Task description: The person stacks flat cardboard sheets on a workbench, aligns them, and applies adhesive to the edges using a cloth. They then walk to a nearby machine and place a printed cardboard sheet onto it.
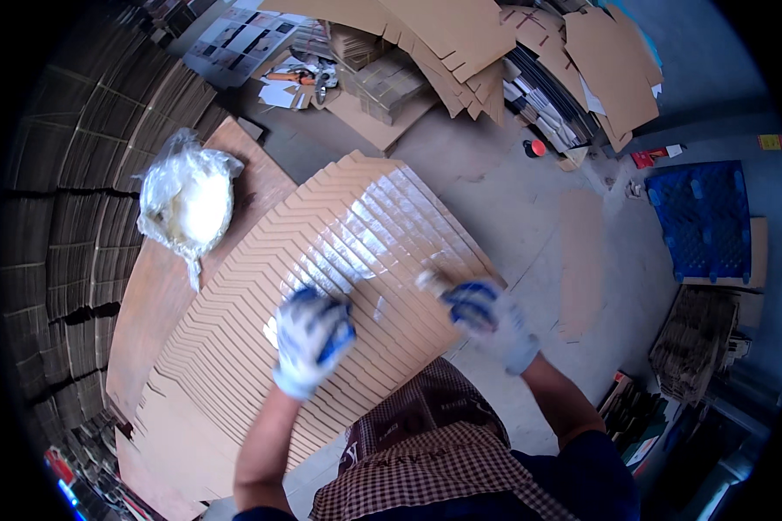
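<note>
A fanned row of overlapping brown cardboard sheets [235,321] lies across the table in front of me. Wet, glossy whitish streaks [361,230] cover its upper middle. My left hand [311,337], in a white and blue work glove, is over the middle of the sheets; motion smears its fingers, and a small white patch shows at its left side. Near the right edge of the row my right hand [487,317], gloved alike, is closed around a blurred thing with a pale blunt end [430,280]. Its kind is not clear.
A plastic-lined container [158,195] with white contents stands on the wooden table [135,326]. Tied cardboard bundles [82,165] are piled along the left. More cardboard [447,39] lies at the back. A blue plastic pallet [702,221] leans at the right.
</note>
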A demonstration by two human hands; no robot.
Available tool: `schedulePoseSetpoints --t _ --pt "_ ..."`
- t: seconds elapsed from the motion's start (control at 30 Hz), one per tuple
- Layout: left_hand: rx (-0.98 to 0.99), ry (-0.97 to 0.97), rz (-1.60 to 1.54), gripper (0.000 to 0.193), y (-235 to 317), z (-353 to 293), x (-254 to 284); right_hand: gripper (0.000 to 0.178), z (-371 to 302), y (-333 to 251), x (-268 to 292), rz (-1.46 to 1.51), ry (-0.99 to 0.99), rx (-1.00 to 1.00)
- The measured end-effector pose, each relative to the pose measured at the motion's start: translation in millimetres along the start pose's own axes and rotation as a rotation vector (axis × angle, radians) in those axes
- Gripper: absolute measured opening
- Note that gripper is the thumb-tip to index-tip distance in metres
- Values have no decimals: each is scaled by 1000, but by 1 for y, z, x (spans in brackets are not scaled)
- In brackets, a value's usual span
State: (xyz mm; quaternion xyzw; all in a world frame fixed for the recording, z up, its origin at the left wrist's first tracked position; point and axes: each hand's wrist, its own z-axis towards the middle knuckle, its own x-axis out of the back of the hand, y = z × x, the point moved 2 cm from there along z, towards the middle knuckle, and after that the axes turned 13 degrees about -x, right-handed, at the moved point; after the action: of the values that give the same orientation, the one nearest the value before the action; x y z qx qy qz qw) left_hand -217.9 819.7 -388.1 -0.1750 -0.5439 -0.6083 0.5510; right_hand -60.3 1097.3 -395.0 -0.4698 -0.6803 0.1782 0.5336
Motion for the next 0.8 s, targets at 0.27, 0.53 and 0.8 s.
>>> schedulePoseSetpoints --t 0.27,0.53,0.8 --pt "235 -81 111 40 65 -154 -27 37 -11 19 -20 -535 -88 43" --pt "266 -8 82 38 61 -177 -41 45 -47 -30 -89 -632 -257 282" --pt "247 89 69 25 59 -180 -42 45 12 -7 -59 -597 174 -66"
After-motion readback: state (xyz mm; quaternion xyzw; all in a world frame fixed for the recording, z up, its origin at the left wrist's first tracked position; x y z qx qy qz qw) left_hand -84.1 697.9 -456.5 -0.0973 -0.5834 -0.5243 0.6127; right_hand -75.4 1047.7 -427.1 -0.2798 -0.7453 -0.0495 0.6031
